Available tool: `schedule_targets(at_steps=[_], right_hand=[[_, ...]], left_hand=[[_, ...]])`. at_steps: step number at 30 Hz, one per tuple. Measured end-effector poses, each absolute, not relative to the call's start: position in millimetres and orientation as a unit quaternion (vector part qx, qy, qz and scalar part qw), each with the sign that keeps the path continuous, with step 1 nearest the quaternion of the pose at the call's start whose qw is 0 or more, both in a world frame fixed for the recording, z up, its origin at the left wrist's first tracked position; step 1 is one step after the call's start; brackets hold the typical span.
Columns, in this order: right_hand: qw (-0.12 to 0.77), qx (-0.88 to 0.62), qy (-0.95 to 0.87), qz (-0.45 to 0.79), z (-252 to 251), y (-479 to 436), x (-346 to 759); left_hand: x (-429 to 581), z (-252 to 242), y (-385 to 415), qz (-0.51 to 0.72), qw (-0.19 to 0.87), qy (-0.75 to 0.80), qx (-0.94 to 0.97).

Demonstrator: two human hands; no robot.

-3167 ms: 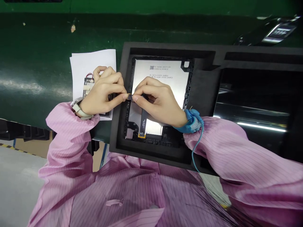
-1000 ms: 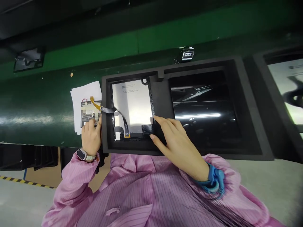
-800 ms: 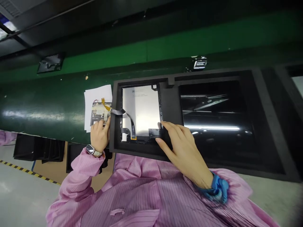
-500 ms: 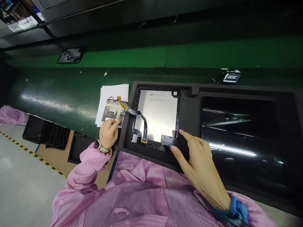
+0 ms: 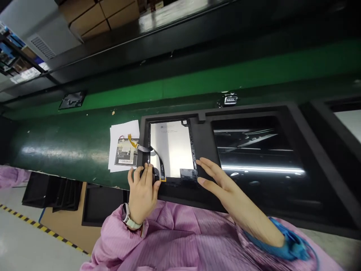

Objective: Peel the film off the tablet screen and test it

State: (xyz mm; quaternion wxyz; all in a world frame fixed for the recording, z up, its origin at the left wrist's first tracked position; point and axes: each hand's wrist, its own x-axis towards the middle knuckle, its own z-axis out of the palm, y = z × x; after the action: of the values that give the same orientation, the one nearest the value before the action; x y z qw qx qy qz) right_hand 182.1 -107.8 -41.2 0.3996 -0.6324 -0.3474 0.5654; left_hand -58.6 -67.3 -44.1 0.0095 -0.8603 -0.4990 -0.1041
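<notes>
1. Head view, the work. We see a black foam tray [image 5: 175, 195] on a green conveyor belt [image 5: 56, 146]. Its left pocket holds a display panel [image 5: 172, 148], silvery back upward. A black flex cable [image 5: 158, 158] arches from the panel's left edge over the tray wall to a small circuit board [image 5: 126, 151], which lies on a white paper sheet [image 5: 120, 131] just beside the tray.

2. Head view, left hand. The left hand [image 5: 142, 188] rests on the tray's near-left corner, its fingers [image 5: 146, 171] loosely curled and spread over the wall, their tips at the lower end of the cable. We cannot tell whether they pinch the cable or merely press beside it. A watch [image 5: 125, 216] sits on the wrist.

3. Head view, right hand. The right hand [image 5: 218, 180] lies flat and open, gripping nothing; its fingertips touch the panel's right edge and the foam divider next to the dark glossy panel [image 5: 254, 150] in the right pocket. A blue wrist strap [image 5: 293, 246] circles the wrist.

4. Head view, hazards, as we judge them. The board is tethered by the cable alone; any slide of tray or paper would tug the connector and could unseat or crease the flex. Pressure from the left fingertips could kink the bend. The open right hand may smear or flex the panel's edge.
</notes>
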Motion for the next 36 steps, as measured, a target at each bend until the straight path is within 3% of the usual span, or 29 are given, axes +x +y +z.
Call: schedule_targets(at_steps=[15, 28, 33, 36], right_hand=[[0.365, -0.589, -0.207, 0.691, 12, -81, 184], [0.419, -0.625, -0.127, 0.646, 13, -63, 194], [0.433, -0.626, -0.225, 0.608, 1, -64, 200], [0.482, -0.596, -0.405, 0.499, 4, -71, 190]], left_hand=[[-56, -55, -57, -0.207, 0.007, -0.494, -0.845], [-58, -55, -58, -0.229, 0.005, -0.485, -0.844], [-59, -58, -58, -0.229, -0.023, -0.501, -0.834], [-60, -54, -57, -0.231, -0.065, -0.511, -0.825]])
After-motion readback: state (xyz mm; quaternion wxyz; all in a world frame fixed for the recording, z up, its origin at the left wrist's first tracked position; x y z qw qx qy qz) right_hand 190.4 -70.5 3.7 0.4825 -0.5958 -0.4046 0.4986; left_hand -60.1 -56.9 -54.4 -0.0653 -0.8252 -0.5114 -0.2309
